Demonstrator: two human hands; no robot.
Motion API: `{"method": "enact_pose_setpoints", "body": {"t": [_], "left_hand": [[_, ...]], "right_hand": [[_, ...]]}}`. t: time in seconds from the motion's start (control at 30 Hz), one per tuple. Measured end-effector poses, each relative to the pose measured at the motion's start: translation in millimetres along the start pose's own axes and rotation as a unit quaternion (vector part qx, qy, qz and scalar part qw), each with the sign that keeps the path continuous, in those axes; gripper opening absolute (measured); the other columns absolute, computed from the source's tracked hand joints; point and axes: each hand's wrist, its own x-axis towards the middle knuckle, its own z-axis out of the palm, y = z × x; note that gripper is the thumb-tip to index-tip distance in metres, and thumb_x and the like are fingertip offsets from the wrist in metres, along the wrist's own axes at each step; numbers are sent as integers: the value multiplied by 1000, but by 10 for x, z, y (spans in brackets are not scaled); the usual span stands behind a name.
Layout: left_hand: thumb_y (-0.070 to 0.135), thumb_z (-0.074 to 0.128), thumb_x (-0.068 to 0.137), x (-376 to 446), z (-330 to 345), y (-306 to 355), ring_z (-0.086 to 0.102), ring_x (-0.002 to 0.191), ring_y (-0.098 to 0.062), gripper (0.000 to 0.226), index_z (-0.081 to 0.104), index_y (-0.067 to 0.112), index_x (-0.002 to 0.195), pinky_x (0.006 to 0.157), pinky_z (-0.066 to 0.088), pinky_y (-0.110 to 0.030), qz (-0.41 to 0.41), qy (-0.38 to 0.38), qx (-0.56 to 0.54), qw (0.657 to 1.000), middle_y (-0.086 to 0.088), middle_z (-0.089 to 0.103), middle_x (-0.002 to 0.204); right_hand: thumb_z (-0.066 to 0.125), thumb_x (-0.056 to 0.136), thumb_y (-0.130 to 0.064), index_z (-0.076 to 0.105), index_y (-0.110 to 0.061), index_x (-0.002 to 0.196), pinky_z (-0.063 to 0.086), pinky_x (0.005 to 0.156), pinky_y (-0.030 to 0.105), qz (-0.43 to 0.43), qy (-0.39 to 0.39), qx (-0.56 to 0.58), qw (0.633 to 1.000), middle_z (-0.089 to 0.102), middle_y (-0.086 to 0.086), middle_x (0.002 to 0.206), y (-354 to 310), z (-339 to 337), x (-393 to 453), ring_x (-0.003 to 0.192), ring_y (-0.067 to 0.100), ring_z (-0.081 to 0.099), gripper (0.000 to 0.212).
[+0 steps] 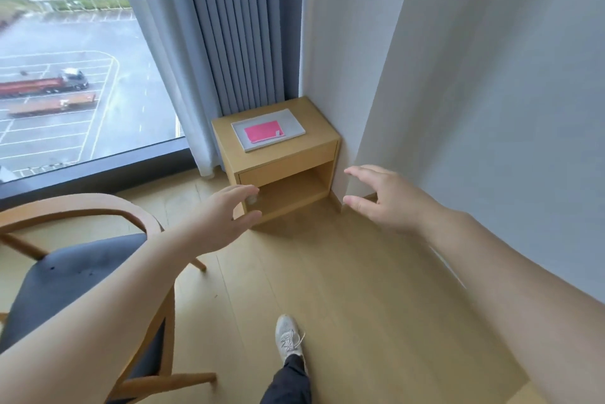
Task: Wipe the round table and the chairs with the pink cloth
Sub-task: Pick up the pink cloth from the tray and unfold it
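The pink cloth (pixel 263 131) lies folded flat on a grey tray (pixel 294 124), on top of a small wooden side cabinet (pixel 284 164) in the corner. A wooden chair (pixel 75 269) with a dark seat stands at the lower left; my left forearm crosses over it. My left hand (pixel 226 217) is stretched forward, empty, fingers apart, in front of the cabinet's lower left corner. My right hand (pixel 379 197) is also empty and spread, to the right of the cabinet near the wall edge. The round table is out of view.
A large window (pixel 65 76) with grey curtains (pixel 229 30) fills the left and back. A white wall (pixel 491 92) juts out on the right. My foot in a white shoe (pixel 288 338) stands on the bare wooden floor (pixel 327 272) in front of the cabinet.
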Motion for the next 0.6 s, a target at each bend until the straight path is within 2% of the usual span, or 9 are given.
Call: {"method": "enact_pose_setpoints", "body": {"t": [0.03,0.13,0.2,0.3,0.43,0.6], "left_hand": [[35,58,91,203,-7,-75,52,100,-11,39,53,23,128,73,40,-15,-6,8,-3,1000,6,57,123],[37,56,92,870,-50,-265,50,117,-13,46,49,23,135,90,40,-23,-22,16,-5,1000,5,55,131],[40,54,92,1291,-119,-350,49,122,-14,48,45,26,138,97,40,-27,-37,2,-4,999,5,52,136],[42,54,92,1896,-258,-481,53,114,-10,49,44,28,138,93,39,-24,-45,-11,-7,999,6,50,138],[42,53,92,2476,-378,-660,50,120,-13,51,42,27,139,92,37,-23,-62,3,-3,998,8,50,138],[42,53,92,2934,-374,-857,57,105,-15,50,43,27,139,90,43,-28,-90,5,-9,996,8,50,136]], "right_hand": [[54,94,-45,37,-27,146,31,100,21,-5,-3,-1,1000,36,-10,150,65,-20,233,134,7,35,57],[52,94,-46,36,-28,146,39,104,31,-12,-11,0,1000,35,-9,151,261,-106,930,134,10,38,57],[52,94,-47,36,-29,146,40,104,31,-9,-22,-3,1000,35,-9,151,367,-212,1365,132,11,40,57],[51,94,-47,37,-28,145,38,101,26,-19,-17,-16,1000,38,-9,149,498,-377,1978,131,11,42,56],[50,95,-46,37,-27,146,29,99,21,-30,-26,-13,999,38,-8,150,634,-502,2663,125,6,43,56],[49,97,-42,34,-25,147,28,108,27,-59,-54,-27,996,36,-6,152,809,-552,3444,138,12,33,56]]}}
